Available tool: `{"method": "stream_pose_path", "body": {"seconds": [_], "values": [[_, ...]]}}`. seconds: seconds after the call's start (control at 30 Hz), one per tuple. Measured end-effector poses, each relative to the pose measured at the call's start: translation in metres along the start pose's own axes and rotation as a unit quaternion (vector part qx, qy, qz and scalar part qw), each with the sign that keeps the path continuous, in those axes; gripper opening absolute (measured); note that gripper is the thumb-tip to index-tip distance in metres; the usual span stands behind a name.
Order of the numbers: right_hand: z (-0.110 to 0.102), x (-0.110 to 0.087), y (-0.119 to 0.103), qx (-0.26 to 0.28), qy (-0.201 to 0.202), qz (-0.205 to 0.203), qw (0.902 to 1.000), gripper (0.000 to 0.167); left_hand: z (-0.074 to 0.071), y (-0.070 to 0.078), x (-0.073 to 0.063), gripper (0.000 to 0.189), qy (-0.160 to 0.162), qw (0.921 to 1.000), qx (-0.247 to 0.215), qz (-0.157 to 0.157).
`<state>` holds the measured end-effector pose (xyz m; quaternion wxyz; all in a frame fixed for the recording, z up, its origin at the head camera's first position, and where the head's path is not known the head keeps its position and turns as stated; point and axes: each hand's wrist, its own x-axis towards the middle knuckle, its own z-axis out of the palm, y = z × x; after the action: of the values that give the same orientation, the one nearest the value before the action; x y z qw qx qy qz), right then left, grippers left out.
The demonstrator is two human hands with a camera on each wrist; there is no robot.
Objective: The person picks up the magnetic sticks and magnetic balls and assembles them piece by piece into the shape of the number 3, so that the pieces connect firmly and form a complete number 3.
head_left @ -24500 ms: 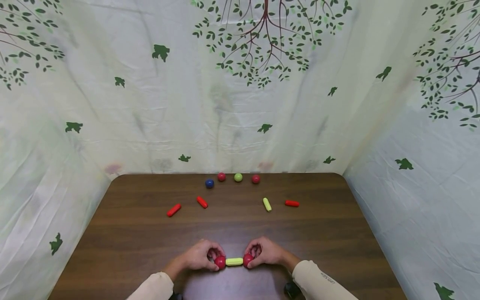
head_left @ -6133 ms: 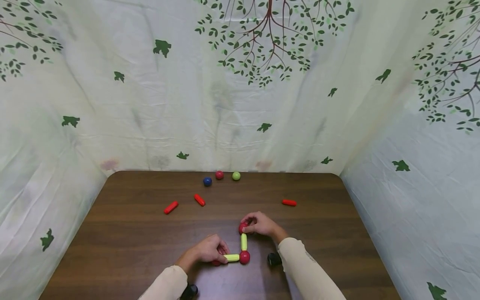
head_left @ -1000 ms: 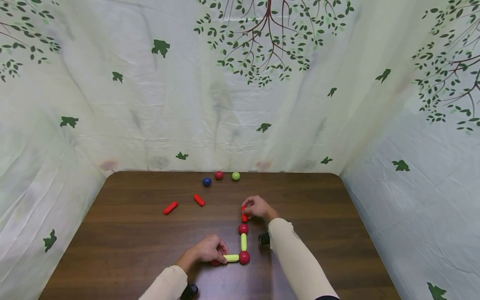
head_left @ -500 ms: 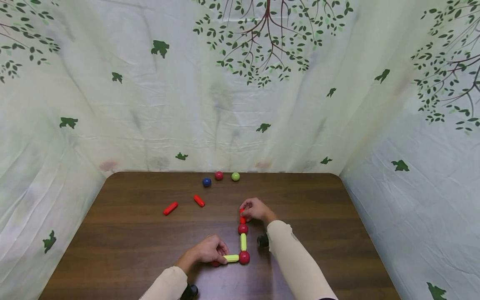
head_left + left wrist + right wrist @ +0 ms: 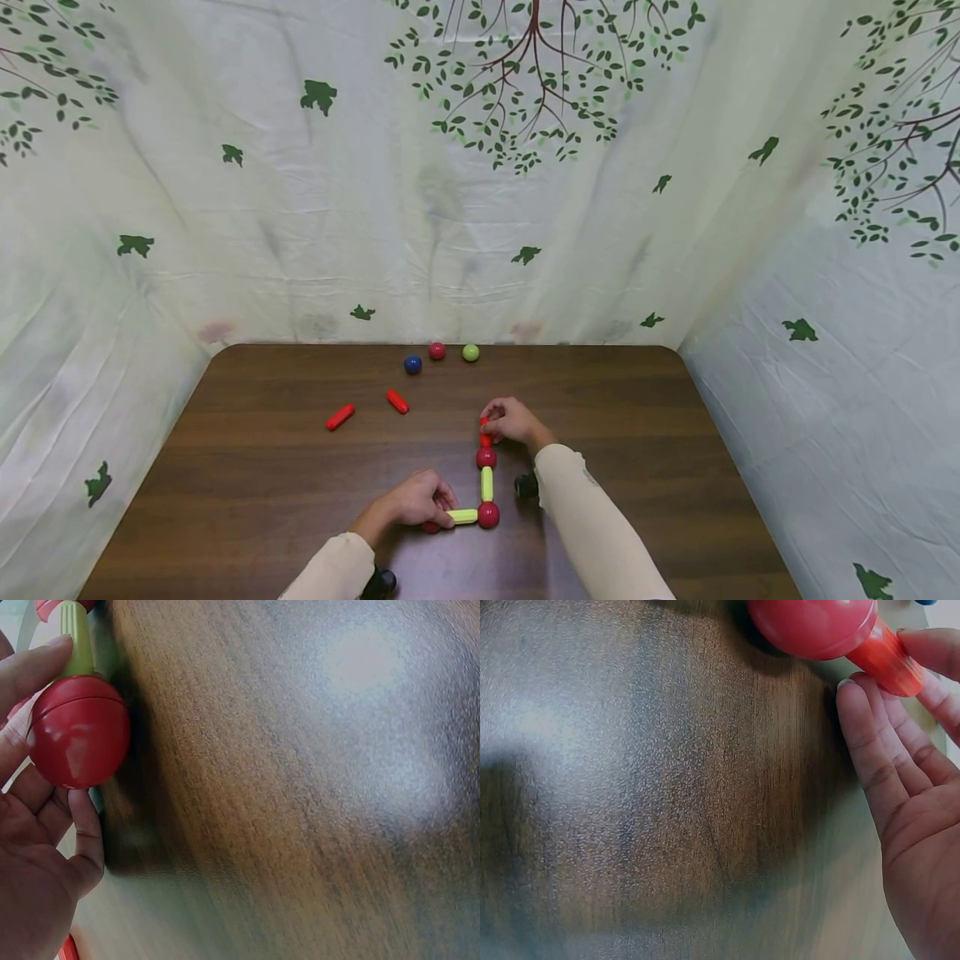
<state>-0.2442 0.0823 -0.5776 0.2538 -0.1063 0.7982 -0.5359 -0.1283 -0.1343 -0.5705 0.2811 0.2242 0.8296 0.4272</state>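
Note:
An L-shaped chain of balls and short rods lies on the table. My left hand [image 5: 414, 500] pinches the lower yellow-green rod [image 5: 465, 517] beside its left red ball [image 5: 79, 735], which the hand mostly covers in the head view. That rod meets the corner red ball [image 5: 488, 515]. From there a second yellow-green rod [image 5: 487, 484] runs away from me to the upper red ball [image 5: 486, 458]. Between thumb and fingers, my right hand [image 5: 516, 421] pinches a red rod [image 5: 889, 660], whose near end meets the upper ball.
Two loose red rods, one farther left [image 5: 341, 417] and one nearer the middle [image 5: 397, 402], lie on the brown table [image 5: 637, 467]. Along its back edge sit a blue ball [image 5: 413, 365], a red ball [image 5: 437, 351] and a green ball [image 5: 470, 353]. A leaf-patterned cloth [image 5: 375, 208] hangs behind.
Since 6.1 s ago, my right hand has left the upper ball and taken the red rod from the right. Over the last second it brought that rod against the ball. The left hand stays put.

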Motion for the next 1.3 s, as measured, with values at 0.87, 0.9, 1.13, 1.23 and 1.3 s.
{"method": "stream_pose_path", "body": {"seconds": [0.87, 0.9, 1.13, 1.23, 1.3], "values": [[0.0008, -0.0002, 0.0031, 0.010, 0.014, -0.006, 0.9998, 0.019, -0.0004, -0.0003, 0.0010, 0.010, -0.002, 1.0000, -0.003, -0.006], [0.0008, 0.0000, 0.0030, 0.011, 0.013, -0.007, 0.9998, 0.020, -0.0004, -0.0001, 0.0009, 0.009, -0.002, 1.0000, -0.002, -0.005], [0.0000, -0.0018, -0.0012, 0.016, 0.004, -0.025, 0.9996, 0.022, -0.0004, 0.0005, 0.0000, 0.009, 0.000, 0.9999, -0.004, -0.011], [0.0000, -0.0026, -0.0012, 0.019, 0.004, -0.026, 0.9995, 0.021, -0.0001, 0.0002, -0.0006, 0.009, 0.000, 0.9999, -0.004, -0.012], [0.0004, -0.0031, -0.0021, 0.019, 0.007, -0.021, 0.9996, 0.020, -0.0001, 0.0008, -0.0008, 0.009, 0.001, 0.9999, -0.003, -0.011]]}}
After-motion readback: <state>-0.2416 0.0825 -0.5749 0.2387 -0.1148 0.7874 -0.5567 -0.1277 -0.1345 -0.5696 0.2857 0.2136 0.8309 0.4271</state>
